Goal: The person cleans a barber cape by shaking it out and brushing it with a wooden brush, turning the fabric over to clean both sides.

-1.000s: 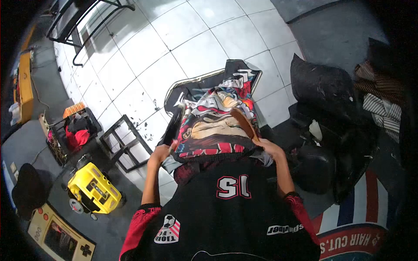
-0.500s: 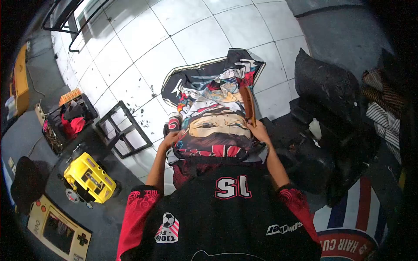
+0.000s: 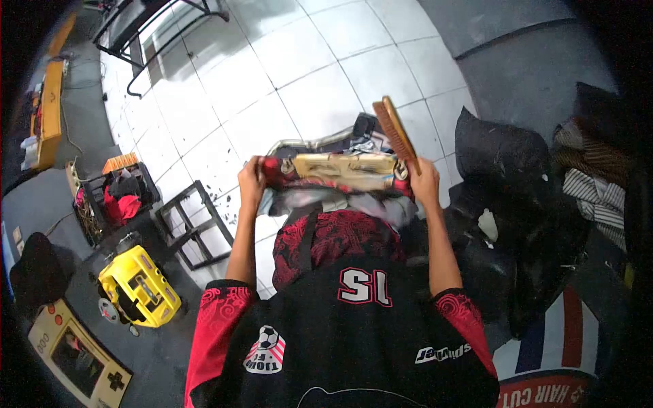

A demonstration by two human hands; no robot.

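Note:
A colourful printed cloth (image 3: pixel 340 170), partly blurred, is stretched between my two hands above my lap. Its far part, dark with a pale border, lies farther out over the tiles. My left hand (image 3: pixel 252 180) is closed on the cloth's left side. My right hand (image 3: pixel 426 182) is closed at the right side, gripping both the cloth and a wooden brush (image 3: pixel 396 132). The brush slants up and to the left, with its brown bristles facing left. Folds hide the rest of the print.
To the left are a yellow toy car (image 3: pixel 139 285), a black frame (image 3: pixel 195 224), a crate of items (image 3: pixel 126 190) and a game-console-shaped panel (image 3: pixel 78 353). Black cushions (image 3: pixel 503 146) and striped cloths (image 3: pixel 595 194) lie right. A metal-legged stand (image 3: pixel 146 41) is at the far left.
Both hands have risen and moved away from my body, lifting the cloth's near part and folding it over the face print. The brush has moved up with my right hand, and my patterned lap now shows.

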